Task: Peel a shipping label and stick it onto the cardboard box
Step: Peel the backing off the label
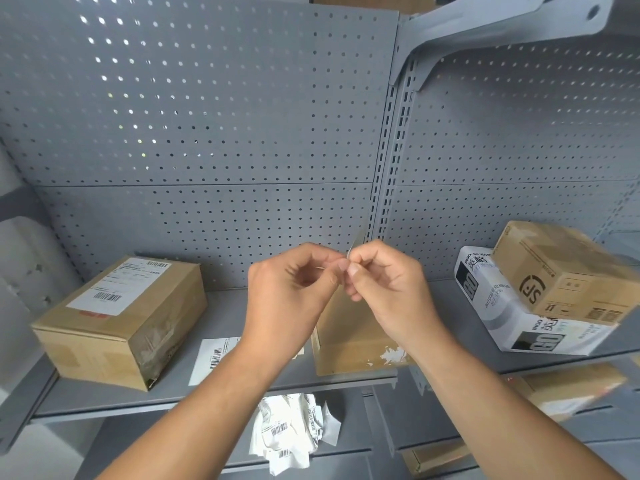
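My left hand (294, 282) and my right hand (384, 275) meet at chest height above the shelf, thumbs and forefingers pinched together on a thin shipping label (354, 247) seen edge-on, so its face is hidden. Right below and behind my hands stands a small plain cardboard box (349, 337) with white torn paper scraps near its lower right corner. Another shipping label sheet (211, 358) lies flat on the shelf, partly under my left forearm.
A labelled cardboard box (121, 323) sits at the shelf's left. At the right, a brown box (561, 271) rests on a white printed carton (498, 306). Crumpled label backings (291, 431) lie on the lower shelf. A grey pegboard wall (207, 133) stands behind.
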Demonstrator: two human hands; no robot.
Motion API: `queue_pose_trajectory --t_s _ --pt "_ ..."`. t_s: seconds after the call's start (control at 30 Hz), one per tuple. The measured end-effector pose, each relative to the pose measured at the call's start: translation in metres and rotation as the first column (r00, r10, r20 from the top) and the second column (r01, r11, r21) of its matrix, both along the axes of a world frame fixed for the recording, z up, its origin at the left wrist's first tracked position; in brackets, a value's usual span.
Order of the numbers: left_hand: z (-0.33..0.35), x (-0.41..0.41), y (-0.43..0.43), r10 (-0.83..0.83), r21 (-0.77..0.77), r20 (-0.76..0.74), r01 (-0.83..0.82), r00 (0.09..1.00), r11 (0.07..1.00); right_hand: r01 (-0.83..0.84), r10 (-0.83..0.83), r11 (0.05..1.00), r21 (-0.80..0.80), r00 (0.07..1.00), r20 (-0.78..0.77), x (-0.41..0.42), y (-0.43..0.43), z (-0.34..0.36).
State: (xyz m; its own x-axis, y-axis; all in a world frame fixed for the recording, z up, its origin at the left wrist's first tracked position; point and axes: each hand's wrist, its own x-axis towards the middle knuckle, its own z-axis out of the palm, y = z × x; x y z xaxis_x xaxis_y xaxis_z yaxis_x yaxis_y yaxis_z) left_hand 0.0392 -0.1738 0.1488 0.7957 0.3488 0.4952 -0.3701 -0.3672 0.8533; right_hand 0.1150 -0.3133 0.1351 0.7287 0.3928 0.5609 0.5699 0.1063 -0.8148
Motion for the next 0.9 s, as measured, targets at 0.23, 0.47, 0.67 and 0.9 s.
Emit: queue_pose_trajectory --t_s 0.23,0.47,0.67,0.9 --pt "-0.006 0.001 0.001 0.076 0.035 0.002 -0.076 0.997 0.996 0.034 -0.034 0.999 -0.004 0.999 -0.016 0.001 0.002 -0.002" --pt "-0.010 0.004 0.007 0.132 -0.023 -0.047 -0.133 0.990 0.991 0.063 -0.063 0.998 -0.007 0.996 -0.067 0.007 0.000 -0.006" --pt "-0.014 0.004 0.011 0.159 -0.023 -0.079 -0.161 0.984 0.987 0.097 -0.096 0.995 0.009 0.990 -0.107 0.013 0.000 -0.012" --pt "-0.020 0.005 0.016 0.178 -0.040 -0.099 -0.183 0.979 0.982 0.152 -0.151 0.988 0.002 0.980 -0.132 0.018 -0.005 -0.017"
